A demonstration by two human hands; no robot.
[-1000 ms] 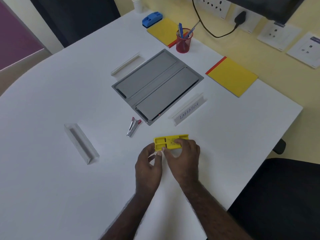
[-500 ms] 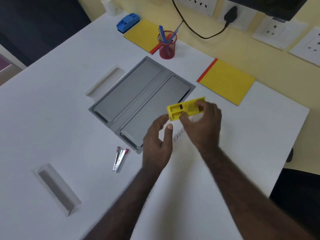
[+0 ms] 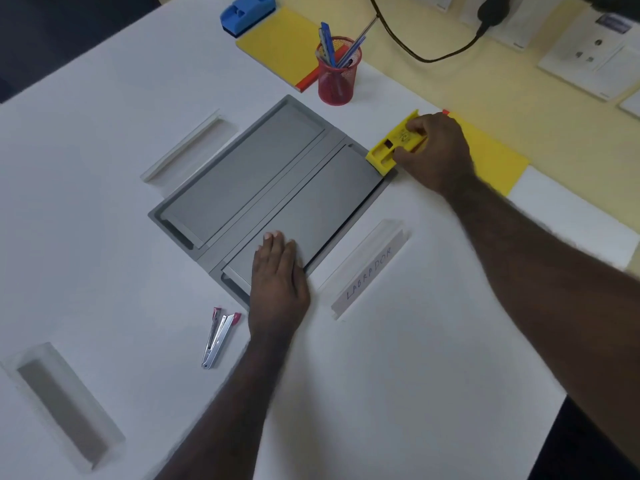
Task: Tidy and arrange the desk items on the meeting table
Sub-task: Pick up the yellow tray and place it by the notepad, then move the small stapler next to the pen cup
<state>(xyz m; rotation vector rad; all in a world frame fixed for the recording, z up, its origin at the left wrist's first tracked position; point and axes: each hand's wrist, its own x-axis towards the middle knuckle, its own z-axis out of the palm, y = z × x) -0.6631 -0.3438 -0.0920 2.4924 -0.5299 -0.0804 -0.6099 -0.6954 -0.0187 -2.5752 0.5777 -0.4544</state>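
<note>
Worktop [image 3: 398, 358], white, against a yellow wall, carries three clear nameplate holders [image 3: 367, 268], two yellow pads [image 3: 491, 157], one red pen cup [image 3: 336, 72], one stapler [image 3: 219, 336]. Right hand [image 3: 434, 150] grips the yellow tray [image 3: 389, 145] at the grey panel's [image 3: 263, 188] far corner; left hand [image 3: 277, 278] lies flat, fingers extended, on the panel.

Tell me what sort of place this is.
Most likely an office meeting room. A white table has a grey cable hatch set in its top, a name stand marked in handwriting, a red pen cup, and sockets on the wall.
</note>
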